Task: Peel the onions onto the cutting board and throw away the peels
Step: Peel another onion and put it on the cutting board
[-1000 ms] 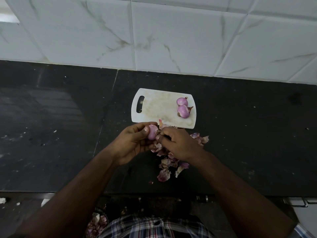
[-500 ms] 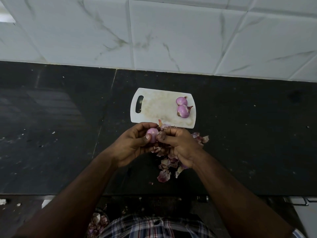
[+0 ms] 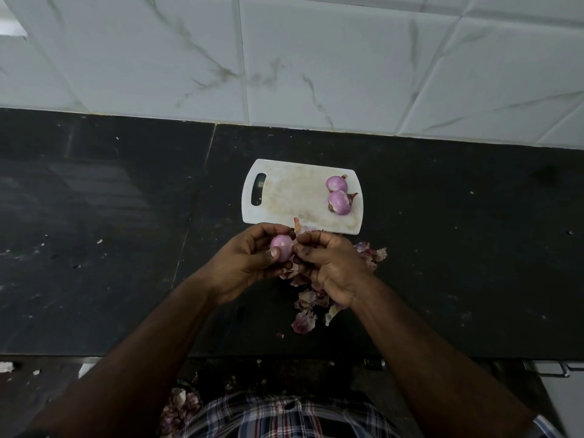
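Third onion nearly bare

Our left hand [image 3: 243, 263] grips an onion [image 3: 282, 247] above the tabletop [image 3: 126, 248]; our right hand [image 3: 328, 267] pinches its skin. Two peeled onions [image 3: 338, 194] sit on the cutting board [image 3: 290, 197]; the peels [image 3: 305, 320] lie there undiscarded.
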Motion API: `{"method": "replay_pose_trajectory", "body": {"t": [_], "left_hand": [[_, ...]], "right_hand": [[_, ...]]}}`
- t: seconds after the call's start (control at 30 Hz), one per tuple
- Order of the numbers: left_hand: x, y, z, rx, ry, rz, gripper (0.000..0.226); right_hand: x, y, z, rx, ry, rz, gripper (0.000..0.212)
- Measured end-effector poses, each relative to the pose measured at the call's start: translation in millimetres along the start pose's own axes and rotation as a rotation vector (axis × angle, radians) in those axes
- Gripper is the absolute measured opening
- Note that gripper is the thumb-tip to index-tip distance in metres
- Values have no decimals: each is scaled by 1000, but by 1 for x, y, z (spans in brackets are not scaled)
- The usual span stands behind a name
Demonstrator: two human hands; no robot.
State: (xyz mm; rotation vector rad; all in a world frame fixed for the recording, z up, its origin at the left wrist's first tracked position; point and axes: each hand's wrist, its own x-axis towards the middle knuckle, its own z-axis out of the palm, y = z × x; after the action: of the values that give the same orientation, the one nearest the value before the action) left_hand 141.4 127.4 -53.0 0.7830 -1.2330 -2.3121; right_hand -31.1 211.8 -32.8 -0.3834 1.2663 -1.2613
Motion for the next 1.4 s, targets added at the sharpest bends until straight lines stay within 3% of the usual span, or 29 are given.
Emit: {"method": "replay_pose_trajectory", "body": {"t": [0.17,0.27,0.37,0.47,0.67,0.87,1.07,1.27,1.33,1.4], "left_hand": [[6,-2,5,118,155,64,34],[4,-1,4,51,161,34,39],[2,2,2,17,143,1,45],[3,2,4,41,150,-4,36],[3,2,9,112,119,-4,38],[-1,1,10,65,133,43,43],[3,-1,19,260,247,168,28],[0,6,4,45,27,-44,53],[1,4,5,37,-2,-20,45],[3,3,14,78,70,79,38]], "right_hand": [[0,2,7,-320,5,-330,15],[1,-4,-3,-696,84,-447,5],[0,-10,-16,-1141,60,-480,20],[-3,-14,-10,-1244,-15,-555,41],[3,-16,1,-1762,-1,-688,23],[14,-15,-10,-1553,-135,-720,19],[9,-2,-12,-1346,-41,-868,26],[3,-10,-13,-1213,-96,-760,31],[3,-10,-13,-1205,-93,-750,32],[3,-4,-9,-1105,-29,-723,30]]}}
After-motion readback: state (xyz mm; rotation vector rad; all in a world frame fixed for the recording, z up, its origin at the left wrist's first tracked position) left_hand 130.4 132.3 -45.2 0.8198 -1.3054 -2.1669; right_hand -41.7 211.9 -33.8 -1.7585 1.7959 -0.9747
